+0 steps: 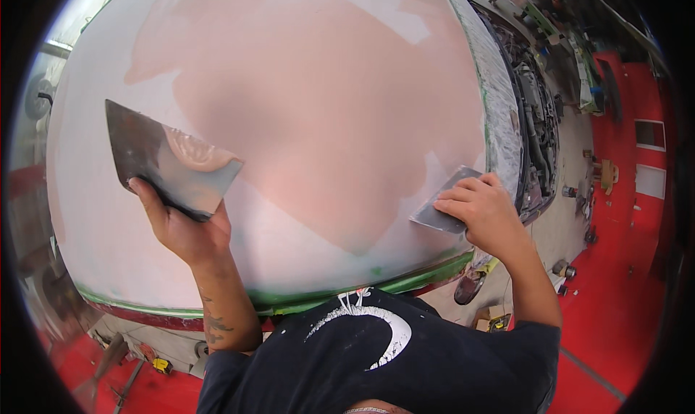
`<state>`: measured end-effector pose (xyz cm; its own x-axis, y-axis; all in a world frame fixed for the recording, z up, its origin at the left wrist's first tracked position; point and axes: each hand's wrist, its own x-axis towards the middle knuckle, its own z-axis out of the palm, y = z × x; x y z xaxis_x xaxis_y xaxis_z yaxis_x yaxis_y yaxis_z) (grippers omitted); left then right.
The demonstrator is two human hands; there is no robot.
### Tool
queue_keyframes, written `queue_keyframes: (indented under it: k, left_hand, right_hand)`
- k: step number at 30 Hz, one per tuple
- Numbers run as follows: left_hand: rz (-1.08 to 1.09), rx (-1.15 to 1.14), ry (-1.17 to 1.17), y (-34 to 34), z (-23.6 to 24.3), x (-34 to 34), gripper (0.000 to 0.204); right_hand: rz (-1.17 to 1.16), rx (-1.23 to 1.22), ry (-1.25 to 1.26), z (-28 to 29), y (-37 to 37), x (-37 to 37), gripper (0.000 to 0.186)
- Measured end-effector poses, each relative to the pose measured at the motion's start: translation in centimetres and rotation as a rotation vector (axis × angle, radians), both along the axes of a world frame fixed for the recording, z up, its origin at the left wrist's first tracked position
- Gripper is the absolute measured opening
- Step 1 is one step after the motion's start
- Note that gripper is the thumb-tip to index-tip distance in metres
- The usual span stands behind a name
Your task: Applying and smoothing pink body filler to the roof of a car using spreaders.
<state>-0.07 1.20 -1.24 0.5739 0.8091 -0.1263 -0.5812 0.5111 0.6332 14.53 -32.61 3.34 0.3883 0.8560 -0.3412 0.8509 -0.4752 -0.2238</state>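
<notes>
My left hand grips a shiny metal mixing plate from below and holds it tilted above the left part of a large white car panel. A smear of pinkish body filler lies along the plate's upper right edge. Toward the panel's right front corner, my right hand has its fingers wrapped over a flat grey filler spreader. The spreader's lower left edge is at the panel surface; whether it touches, I cannot tell. Broad pinkish filler patches cover the panel's middle and far side.
Green edging runs along the panel's near side. On the right are whitish streaked sheeting and an exposed engine bay. A side mirror sticks out near my right elbow. Small items lie on the red and grey floor.
</notes>
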Motion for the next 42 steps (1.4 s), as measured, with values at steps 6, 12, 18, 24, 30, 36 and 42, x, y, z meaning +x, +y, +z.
queue_keyframes:
  k: [6, 12, 18, 24, 30, 36, 42]
  left_hand:
    - [-0.319, -0.064, 0.062, -7.0, -1.5, 2.1, 0.056]
    - [-0.394, 0.07, 0.045, -7.0, -1.0, 1.3, 0.057]
    - [-0.321, 0.095, -0.22, -3.9, -0.7, 0.7, 0.059]
    - [-0.187, 0.08, -0.111, -3.1, -0.4, 1.4, 0.056]
    - [-0.147, 0.059, -0.087, -2.7, -0.5, 1.0, 0.054]
    - [-0.166, 0.076, -0.078, -2.5, -0.5, 0.9, 0.049]
    - [-0.119, 0.094, -0.019, -1.5, -1.3, 0.3, 0.052]
  right_hand:
    - [-0.136, 0.934, 0.297, 2.0, 4.3, -4.1, 0.038]
    - [0.126, 0.567, -0.287, -1.7, 6.0, 0.3, 0.046]
    - [-0.064, 0.594, -0.42, -5.0, 16.0, 14.0, 0.046]
    - [-0.201, 0.386, -0.461, -8.2, 27.6, 23.4, 0.047]
    - [-0.128, 0.375, -0.343, -6.9, 28.8, 22.9, 0.032]
    - [-0.003, 0.358, -0.2, -6.8, 23.6, 19.6, 0.057]
    - [0.125, 0.43, -0.133, -6.0, 17.2, 16.8, 0.053]
